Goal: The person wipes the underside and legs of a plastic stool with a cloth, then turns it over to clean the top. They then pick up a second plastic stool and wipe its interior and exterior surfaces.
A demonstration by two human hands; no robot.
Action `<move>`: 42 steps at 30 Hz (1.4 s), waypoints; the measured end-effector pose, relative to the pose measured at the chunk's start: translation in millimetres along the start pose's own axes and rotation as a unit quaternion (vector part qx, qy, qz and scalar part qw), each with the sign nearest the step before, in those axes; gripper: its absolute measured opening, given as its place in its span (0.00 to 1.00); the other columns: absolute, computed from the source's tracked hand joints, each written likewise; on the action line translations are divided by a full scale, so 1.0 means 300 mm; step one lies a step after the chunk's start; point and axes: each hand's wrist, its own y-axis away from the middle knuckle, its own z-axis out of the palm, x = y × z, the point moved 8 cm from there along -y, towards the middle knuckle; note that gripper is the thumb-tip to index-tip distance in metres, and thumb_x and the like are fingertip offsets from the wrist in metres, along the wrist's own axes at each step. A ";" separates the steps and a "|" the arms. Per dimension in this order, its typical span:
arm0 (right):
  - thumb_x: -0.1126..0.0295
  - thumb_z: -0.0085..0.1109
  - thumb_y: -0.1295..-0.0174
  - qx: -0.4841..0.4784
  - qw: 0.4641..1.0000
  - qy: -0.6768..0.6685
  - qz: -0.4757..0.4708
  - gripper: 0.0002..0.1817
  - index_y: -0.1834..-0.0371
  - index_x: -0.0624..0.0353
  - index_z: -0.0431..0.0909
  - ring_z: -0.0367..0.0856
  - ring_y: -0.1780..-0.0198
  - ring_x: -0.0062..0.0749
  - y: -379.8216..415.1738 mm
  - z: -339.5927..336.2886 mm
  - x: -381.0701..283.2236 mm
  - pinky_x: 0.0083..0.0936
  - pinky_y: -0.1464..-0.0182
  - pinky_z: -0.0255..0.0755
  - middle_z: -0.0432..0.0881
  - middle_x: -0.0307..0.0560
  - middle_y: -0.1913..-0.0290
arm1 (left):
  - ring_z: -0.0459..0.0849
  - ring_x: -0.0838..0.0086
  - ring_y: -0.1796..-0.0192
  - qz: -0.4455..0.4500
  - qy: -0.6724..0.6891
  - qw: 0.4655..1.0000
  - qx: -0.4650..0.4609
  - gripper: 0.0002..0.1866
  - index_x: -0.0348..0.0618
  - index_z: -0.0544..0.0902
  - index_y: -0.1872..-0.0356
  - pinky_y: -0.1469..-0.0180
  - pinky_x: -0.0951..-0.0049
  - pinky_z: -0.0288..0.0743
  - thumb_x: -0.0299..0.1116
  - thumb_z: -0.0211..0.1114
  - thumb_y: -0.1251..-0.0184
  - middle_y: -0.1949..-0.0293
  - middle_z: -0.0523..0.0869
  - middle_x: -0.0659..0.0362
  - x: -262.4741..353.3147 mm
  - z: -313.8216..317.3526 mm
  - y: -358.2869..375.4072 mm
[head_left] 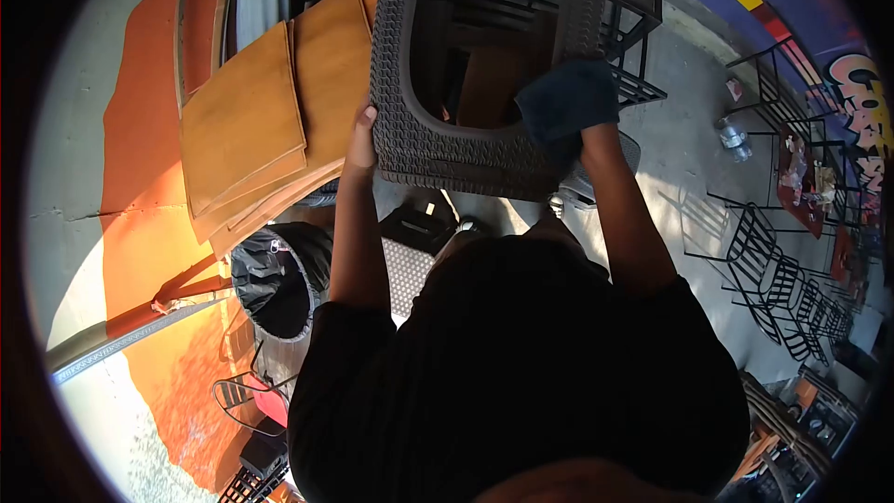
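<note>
A dark brown woven-pattern plastic frame with a large rounded opening is held up at the top centre. My left hand grips its left edge, with the thumb lying on the near face. Over at the frame's right side, a dark blue cloth covers my right hand and touches the frame's lower right corner. Only the wrist and a small part of that hand show; its fingers are hidden by the cloth. Dark bars and a brown panel appear through the opening.
Tan boards are stacked just left of the frame. Below them stands a black-lined bin. Black metal chairs and a plastic bottle are at the right. A black metal rack stands behind the frame.
</note>
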 end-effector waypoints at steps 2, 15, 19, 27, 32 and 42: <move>0.55 0.55 0.23 0.015 1.000 -0.020 -0.011 0.23 0.30 0.51 0.72 0.74 0.32 0.27 0.055 0.021 0.034 0.31 0.31 0.69 0.76 0.41 0.32 | 0.77 0.63 0.33 0.015 -0.087 0.995 0.056 0.34 0.35 0.73 0.30 0.29 0.62 0.67 0.52 0.61 0.26 0.35 0.79 0.50 0.028 -0.065 -0.017; 0.63 0.52 0.22 -0.121 0.925 0.264 -0.245 0.20 0.32 0.58 0.71 0.78 0.36 0.37 0.194 0.013 0.100 0.34 0.32 0.71 0.79 0.45 0.38 | 0.78 0.57 0.36 0.135 -0.575 0.801 0.103 0.22 0.44 0.84 0.42 0.21 0.36 0.39 0.49 0.63 0.27 0.52 0.88 0.51 0.290 0.636 0.290; 0.66 0.54 0.23 -0.048 0.968 -0.228 -0.089 0.18 0.34 0.55 0.72 0.81 0.39 0.35 0.050 -0.139 -0.058 0.33 0.34 0.74 0.81 0.44 0.42 | 0.81 0.61 0.43 0.152 -0.578 0.790 0.138 0.18 0.44 0.88 0.53 0.21 0.37 0.42 0.49 0.65 0.29 0.55 0.89 0.56 0.281 0.626 0.303; 0.68 0.66 0.35 0.038 0.675 0.541 -0.501 0.17 0.45 0.61 0.78 0.80 0.49 0.47 -0.071 -0.021 -0.568 0.37 0.42 0.76 0.81 0.55 0.47 | 0.83 0.63 0.45 0.142 -0.579 0.783 0.175 0.17 0.44 0.90 0.61 0.21 0.40 0.44 0.49 0.70 0.33 0.58 0.89 0.58 0.284 0.659 0.305; 0.71 0.68 0.38 -0.078 0.699 0.421 -0.574 0.20 0.44 0.63 0.79 0.79 0.46 0.53 -0.104 0.037 -0.493 0.41 0.39 0.73 0.81 0.57 0.46 | 0.83 0.64 0.45 0.129 -0.590 0.775 0.183 0.18 0.44 0.90 0.60 0.21 0.41 0.45 0.49 0.71 0.33 0.58 0.89 0.58 0.280 0.673 0.299; 0.73 0.70 0.50 -0.239 0.671 0.338 -0.615 0.18 0.53 0.52 0.84 0.79 0.42 0.51 0.108 0.125 -0.507 0.47 0.39 0.73 0.82 0.46 0.46 | 0.83 0.63 0.46 0.127 -0.601 0.767 0.186 0.18 0.44 0.90 0.59 0.22 0.40 0.46 0.49 0.72 0.35 0.58 0.89 0.57 0.285 0.693 0.277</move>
